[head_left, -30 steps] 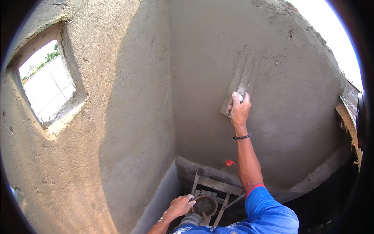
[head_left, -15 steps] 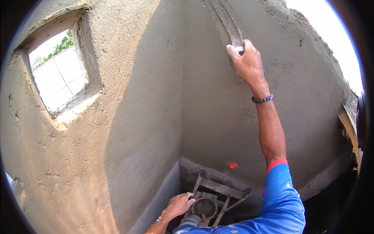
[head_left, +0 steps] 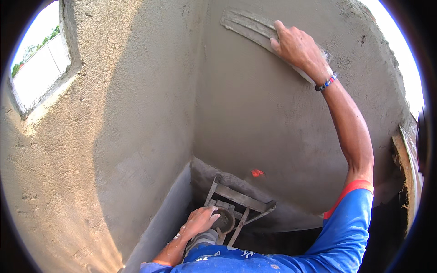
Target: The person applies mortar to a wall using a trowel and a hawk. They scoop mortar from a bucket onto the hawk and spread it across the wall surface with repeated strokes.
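**mudslinger:** Checking the head view. My right hand (head_left: 298,45) is way up on the plastered wall (head_left: 255,118), pressed flat over a trowel (head_left: 255,28), the long grey blade sticking out to the left of my knuckles. The fingers are wrapped down on it, so it's clamped on the tool, though the handle itself is hidden under the palm. Blade lies flush against the wet render, which is why there's a ridged streak right at its edge.

**corner_cam:** And the other hand? Looks like it's down by your knee.

**mudslinger:** Yep, left hand (head_left: 198,223) is low, fingers curled over the rim of a small round mortar bucket (head_left: 224,220). Can't tell if it's actually gripping or just resting there, the fingers hide the contact. I'd guess it sits there to steady me while the other arm is stretched that far.

**corner_cam:** What's the bucket on?

**mudslinger:** Seems to sit at a metal frame stand (head_left: 241,200) wedged into the corner, close under the arm. Window opening (head_left: 38,68) is off on the left wall, well apart from the work. There's a beaded bracelet (head_left: 326,83) on the raised wrist and a small red spot (head_left: 257,173) low on the wall.
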A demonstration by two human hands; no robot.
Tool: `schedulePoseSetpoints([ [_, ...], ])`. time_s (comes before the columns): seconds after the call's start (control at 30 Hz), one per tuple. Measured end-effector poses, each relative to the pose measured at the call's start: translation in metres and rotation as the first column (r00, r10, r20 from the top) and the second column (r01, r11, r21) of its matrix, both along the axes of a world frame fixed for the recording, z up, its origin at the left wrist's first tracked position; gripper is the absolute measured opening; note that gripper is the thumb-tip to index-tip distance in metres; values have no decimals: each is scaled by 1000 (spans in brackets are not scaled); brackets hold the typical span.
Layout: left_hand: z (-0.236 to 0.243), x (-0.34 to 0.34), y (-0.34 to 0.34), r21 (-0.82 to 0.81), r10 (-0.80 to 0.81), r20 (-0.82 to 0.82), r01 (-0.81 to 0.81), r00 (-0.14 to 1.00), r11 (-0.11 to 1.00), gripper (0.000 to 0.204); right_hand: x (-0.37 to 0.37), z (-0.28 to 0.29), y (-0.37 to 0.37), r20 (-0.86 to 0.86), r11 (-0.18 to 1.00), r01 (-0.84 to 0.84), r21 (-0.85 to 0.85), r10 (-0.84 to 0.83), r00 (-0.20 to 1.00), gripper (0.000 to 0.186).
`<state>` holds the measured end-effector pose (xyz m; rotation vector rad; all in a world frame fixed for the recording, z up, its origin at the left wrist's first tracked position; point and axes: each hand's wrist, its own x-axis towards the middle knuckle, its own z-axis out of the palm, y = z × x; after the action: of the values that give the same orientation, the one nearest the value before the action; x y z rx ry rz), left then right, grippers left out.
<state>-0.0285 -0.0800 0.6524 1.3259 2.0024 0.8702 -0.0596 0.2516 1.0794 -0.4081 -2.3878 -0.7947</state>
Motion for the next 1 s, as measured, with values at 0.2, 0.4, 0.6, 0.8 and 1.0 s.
schedulePoseSetpoints([
  [0.2, -11, 19, -11, 64, -7, 6, 6, 1000, 998, 38, 36, -217, 9, 438, 1000, 27, 9, -28, 898, 15],
  [0.4, -24, 35, -66, -56, 150, 86, -146, 985, 988, 39, 121, -374, 33, 716, 989, 131, -66, -44, 696, 19],
  [0.6, -37, 34, -97, -251, 248, 49, -229, 967, 941, 38, 68, -177, -25, 99, 953, -105, -283, 138, 985, 32],
  [0.8, -27, 29, -61, -37, 146, -2, -146, 989, 989, 38, -13, 27, 1, -265, 993, -105, -59, 86, 961, 47],
  [1.0, -32, 36, -53, -51, 151, 55, -148, 987, 988, 38, -49, -97, -23, 45, 992, -25, -124, 31, 999, 29],
])
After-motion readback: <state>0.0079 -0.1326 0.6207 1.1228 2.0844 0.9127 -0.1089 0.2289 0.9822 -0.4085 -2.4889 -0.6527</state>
